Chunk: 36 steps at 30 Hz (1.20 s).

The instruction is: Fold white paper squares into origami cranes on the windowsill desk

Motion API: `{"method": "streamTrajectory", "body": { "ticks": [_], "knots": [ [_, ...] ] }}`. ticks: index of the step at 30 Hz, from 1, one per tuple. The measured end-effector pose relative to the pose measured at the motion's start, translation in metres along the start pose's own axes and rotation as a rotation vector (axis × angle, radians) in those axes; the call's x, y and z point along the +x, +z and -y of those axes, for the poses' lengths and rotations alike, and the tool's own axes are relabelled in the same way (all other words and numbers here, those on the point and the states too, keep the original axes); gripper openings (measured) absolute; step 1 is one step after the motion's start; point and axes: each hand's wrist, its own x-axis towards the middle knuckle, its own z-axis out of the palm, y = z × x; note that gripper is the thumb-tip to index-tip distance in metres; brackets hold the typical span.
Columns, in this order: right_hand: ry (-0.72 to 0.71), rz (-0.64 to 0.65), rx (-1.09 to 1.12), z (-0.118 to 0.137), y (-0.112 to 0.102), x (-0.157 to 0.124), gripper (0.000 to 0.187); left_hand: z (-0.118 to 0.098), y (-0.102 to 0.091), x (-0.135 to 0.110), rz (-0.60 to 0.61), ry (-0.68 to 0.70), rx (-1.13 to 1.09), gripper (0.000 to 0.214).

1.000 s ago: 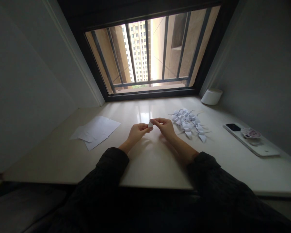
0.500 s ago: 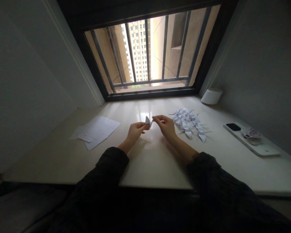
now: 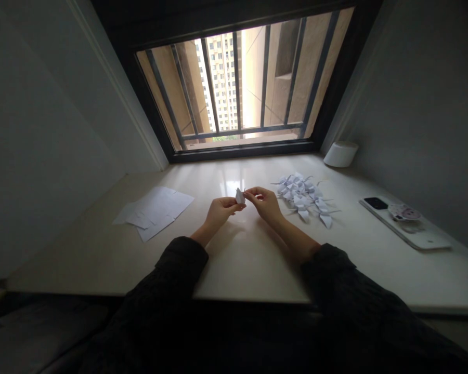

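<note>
Between my two hands, above the white sill, is a small white folded paper crane (image 3: 239, 197). My left hand (image 3: 221, 210) pinches its lower part between thumb and fingers. On the crane's right side, the closed thumb and fingertips of my right hand (image 3: 264, 201) grip its edge; the exact spot under those fingertips is hidden. Just right of my right hand lies a cluster of finished paper cranes (image 3: 298, 193), wings and thin points sticking out. Left of my left hand rest flat sheets of white paper (image 3: 161, 208), partly overlapping.
A phone (image 3: 409, 228) with a round grip on its back lies at the right. Behind it, a white cylindrical object (image 3: 340, 155) stands by the wall. The barred window (image 3: 237, 83) bounds the back, and the sill's front edge (image 3: 253, 300) runs close to me.
The crane has turned slightly in my hands, and my right fingertips have come in closer against it. My left thumb has shifted right along its base. The cranes and sheets stay put.
</note>
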Motion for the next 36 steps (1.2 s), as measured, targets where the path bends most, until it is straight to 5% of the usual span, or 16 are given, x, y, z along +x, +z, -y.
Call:
{"method": "streamTrajectory", "body": {
  "ticks": [18, 28, 36],
  "knots": [
    [-0.118, -0.045, -0.179, 0.0035, 0.0, -0.0026, 0.024, -0.0028, 0.0022, -0.0043, -0.065, 0.064, 0.125, 0.037],
    [0.05, -0.054, 0.031, 0.0005, 0.0048, -0.0023, 0.032, -0.0011, 0.003, -0.0007, -0.171, -0.021, -0.049, 0.035],
    [-0.027, 0.068, 0.023, 0.001, 0.0027, -0.0007, 0.025, -0.0045, 0.0028, -0.0025, -0.152, -0.02, -0.076, 0.036]
  ]
}}
